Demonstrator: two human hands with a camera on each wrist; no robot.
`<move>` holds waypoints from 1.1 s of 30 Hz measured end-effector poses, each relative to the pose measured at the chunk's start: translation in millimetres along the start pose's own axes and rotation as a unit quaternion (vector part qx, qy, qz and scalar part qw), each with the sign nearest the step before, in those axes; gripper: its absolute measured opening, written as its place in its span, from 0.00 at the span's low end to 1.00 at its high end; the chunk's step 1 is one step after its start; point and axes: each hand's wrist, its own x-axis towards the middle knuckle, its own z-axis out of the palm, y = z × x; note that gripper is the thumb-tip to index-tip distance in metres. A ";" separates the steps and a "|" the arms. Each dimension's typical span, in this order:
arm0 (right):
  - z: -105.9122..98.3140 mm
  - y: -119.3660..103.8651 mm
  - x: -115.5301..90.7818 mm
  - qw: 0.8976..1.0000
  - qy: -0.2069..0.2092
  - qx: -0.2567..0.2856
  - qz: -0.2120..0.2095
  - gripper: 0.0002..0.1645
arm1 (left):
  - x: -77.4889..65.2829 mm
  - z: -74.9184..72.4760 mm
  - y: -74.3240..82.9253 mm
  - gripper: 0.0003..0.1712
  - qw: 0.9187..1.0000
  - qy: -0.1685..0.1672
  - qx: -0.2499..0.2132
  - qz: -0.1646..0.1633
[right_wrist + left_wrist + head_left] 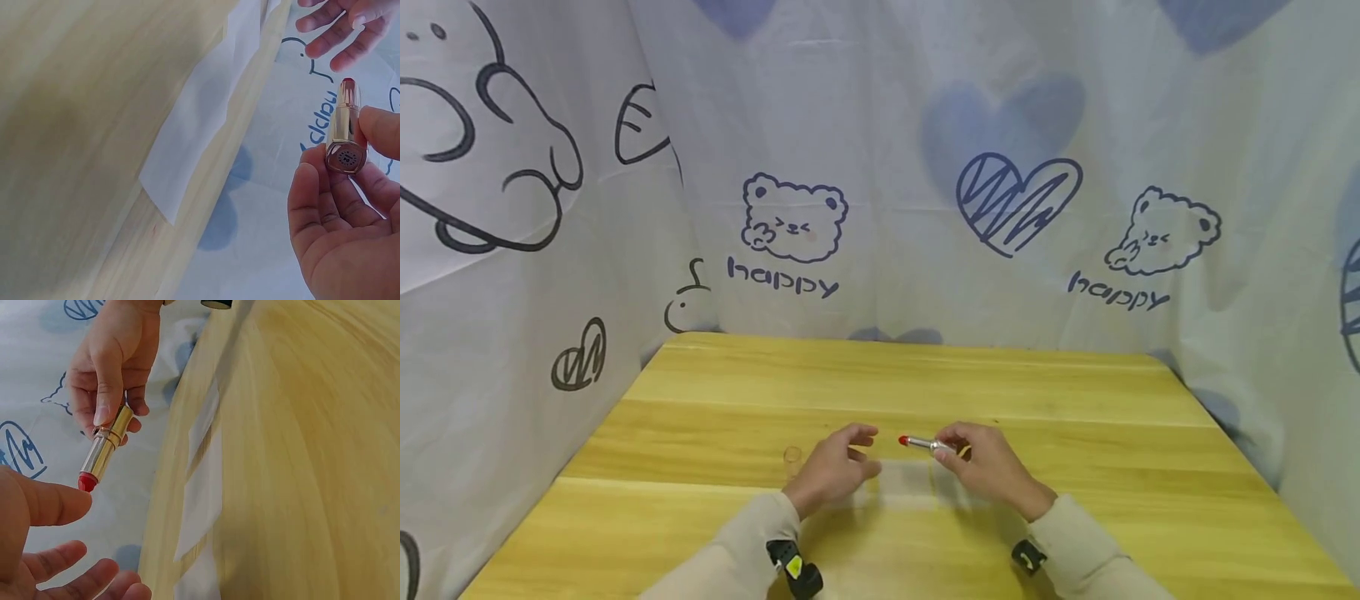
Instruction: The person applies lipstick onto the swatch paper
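A lipstick (920, 443) with a red tip and a shiny metallic tube is pinched between the thumb and fingers of my right hand (988, 462). Its bare red end points toward the left hand. In the right wrist view the round-cornered base of the lipstick (345, 134) faces the camera, with a small label on it. My left hand (838, 467) holds nothing; its fingers are spread and loosely bent, close to the red tip. Below the hands, thin white paper (906, 485) lies on the table.
A small clear cap (792, 461) stands on the wooden table (1075, 533) just left of the left hand. White curtain (880, 150) printed with bears and hearts hangs behind the table and along its sides. Black straps with devices (795, 569) sit on both wrists.
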 end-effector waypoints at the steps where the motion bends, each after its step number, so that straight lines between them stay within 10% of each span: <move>1: -0.1 0.1 0.5 1.000 -0.002 0.000 -0.001 0.09 | 0.1 -0.9 -0.5 0.28 1.000 0.001 0.011 0.002; 33: 11.9 1.4 13.5 0.999 -0.038 -0.009 -0.010 0.05 | -11.5 -16.0 -13.0 0.27 0.978 -0.002 0.201 0.059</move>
